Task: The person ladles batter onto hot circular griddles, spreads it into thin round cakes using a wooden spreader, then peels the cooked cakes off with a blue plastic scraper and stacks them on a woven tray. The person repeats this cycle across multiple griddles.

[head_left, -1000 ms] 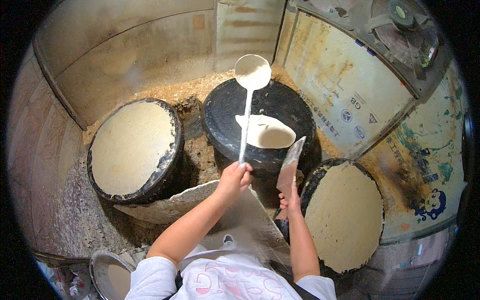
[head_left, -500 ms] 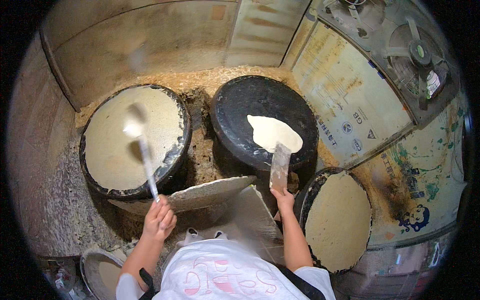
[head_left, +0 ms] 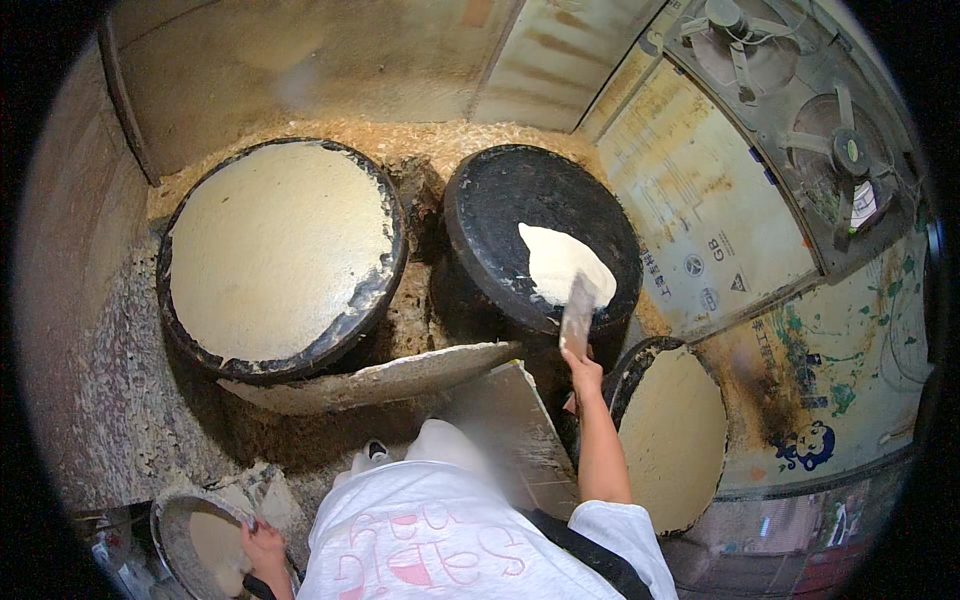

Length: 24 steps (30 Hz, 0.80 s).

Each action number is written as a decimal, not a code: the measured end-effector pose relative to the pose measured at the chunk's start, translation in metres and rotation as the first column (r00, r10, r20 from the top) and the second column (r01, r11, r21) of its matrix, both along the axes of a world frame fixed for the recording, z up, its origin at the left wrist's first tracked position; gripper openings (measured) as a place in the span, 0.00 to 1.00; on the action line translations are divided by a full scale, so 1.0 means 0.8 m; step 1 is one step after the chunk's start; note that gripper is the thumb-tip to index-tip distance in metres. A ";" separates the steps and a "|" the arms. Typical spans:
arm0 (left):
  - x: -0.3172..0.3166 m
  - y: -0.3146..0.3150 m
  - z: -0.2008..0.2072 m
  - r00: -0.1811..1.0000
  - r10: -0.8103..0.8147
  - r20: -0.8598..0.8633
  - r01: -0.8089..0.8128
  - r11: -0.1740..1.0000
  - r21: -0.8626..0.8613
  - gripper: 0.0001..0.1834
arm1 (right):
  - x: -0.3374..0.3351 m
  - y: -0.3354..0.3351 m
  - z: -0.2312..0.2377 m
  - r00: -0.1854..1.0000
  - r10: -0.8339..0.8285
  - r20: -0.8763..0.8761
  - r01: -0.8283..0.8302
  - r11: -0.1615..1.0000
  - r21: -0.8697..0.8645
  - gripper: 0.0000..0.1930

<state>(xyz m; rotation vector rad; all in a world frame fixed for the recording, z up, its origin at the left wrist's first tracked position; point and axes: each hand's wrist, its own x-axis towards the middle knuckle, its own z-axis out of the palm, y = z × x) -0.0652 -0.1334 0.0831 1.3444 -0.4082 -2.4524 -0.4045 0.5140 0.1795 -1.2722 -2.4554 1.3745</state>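
My right hand (head_left: 583, 374) is closed around the near end of a flat scraper (head_left: 577, 315). The scraper's far end touches a pale puddle of batter (head_left: 560, 260) on the right part of a round black griddle (head_left: 495, 190). At the lower left, my left hand (head_left: 263, 547) is closed at the rim of a metal bowl (head_left: 172, 528) of batter. It grips a ladle, of which only a bit of the handle shows; its head is hidden. A thin batter layer (head_left: 280, 250) covers most of the large griddle on the left.
Another batter-covered griddle (head_left: 672, 440) stands to the right of my right forearm. A curved crusted board (head_left: 370, 382) and a flat panel (head_left: 510, 430) stand between me and the griddles. Fans (head_left: 845, 150) sit at the upper right, beside stained wall panels (head_left: 700, 180).
My left hand has swung the ladle from over the left griddle down to the bowl. The scraper has shifted slightly on the batter puddle. The view has shifted a little.
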 end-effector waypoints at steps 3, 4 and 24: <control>0.074 0.022 -0.021 0.990 -0.063 0.125 0.048 0.992 0.119 0.10 | -0.008 -0.035 0.000 0.948 0.303 0.095 -0.316 0.932 0.176 0.44; 0.090 0.027 -0.021 0.971 -0.132 0.198 0.109 0.986 0.122 0.10 | -0.009 -0.048 0.004 0.921 0.361 0.147 -0.389 0.881 0.270 0.43; -0.183 0.039 0.053 -0.001 -0.778 0.628 0.988 -0.096 -0.118 0.12 | -0.036 -0.047 0.018 0.859 0.437 0.266 -0.510 0.687 0.517 0.38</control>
